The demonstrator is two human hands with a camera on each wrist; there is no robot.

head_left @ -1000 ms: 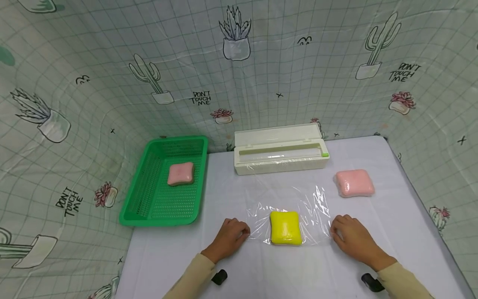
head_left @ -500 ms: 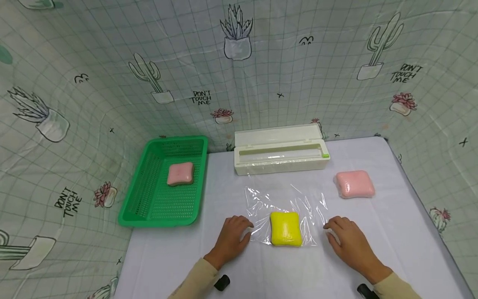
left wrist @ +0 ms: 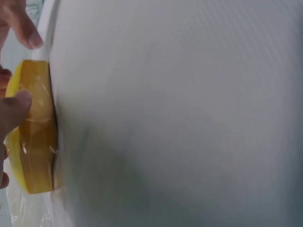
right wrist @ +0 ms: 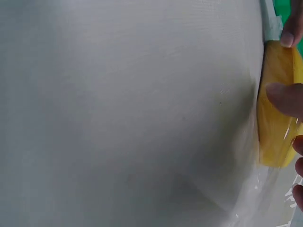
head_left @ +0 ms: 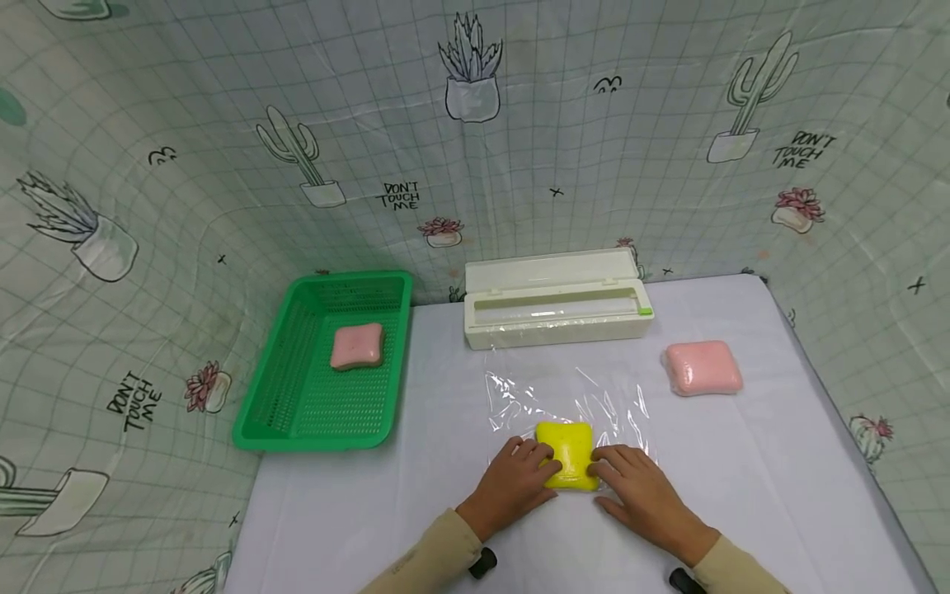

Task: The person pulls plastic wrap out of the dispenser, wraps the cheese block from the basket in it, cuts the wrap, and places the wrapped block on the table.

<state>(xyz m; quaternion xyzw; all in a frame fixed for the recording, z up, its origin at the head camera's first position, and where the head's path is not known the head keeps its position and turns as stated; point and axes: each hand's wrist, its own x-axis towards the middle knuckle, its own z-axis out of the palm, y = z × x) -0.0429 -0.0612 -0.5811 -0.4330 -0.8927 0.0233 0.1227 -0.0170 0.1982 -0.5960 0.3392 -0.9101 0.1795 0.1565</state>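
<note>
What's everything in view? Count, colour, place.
yellow block: 1, yellow, on table between hands
clear film: 1 sheet, transparent, before box
long box: 1, off-white, table's far edge
basket: 1, green, table's far left
pink blocks: 2, pink, one in basket, one at table's right
table: 1, white-covered, underneath
backdrop: 1, pale, plant-printed, behind and both sides
wrist devices: 2, black, by wrists
sleeves: 2, beige, forearms
left hand: 1, bare, block's left
right hand: 1, bare, block's right

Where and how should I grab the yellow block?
I'd hold the yellow block by its left and right ends, coming from both sides with the left hand and right hand, thumbs on the near face: it lies flat, and that face looks thick enough to press.
</note>
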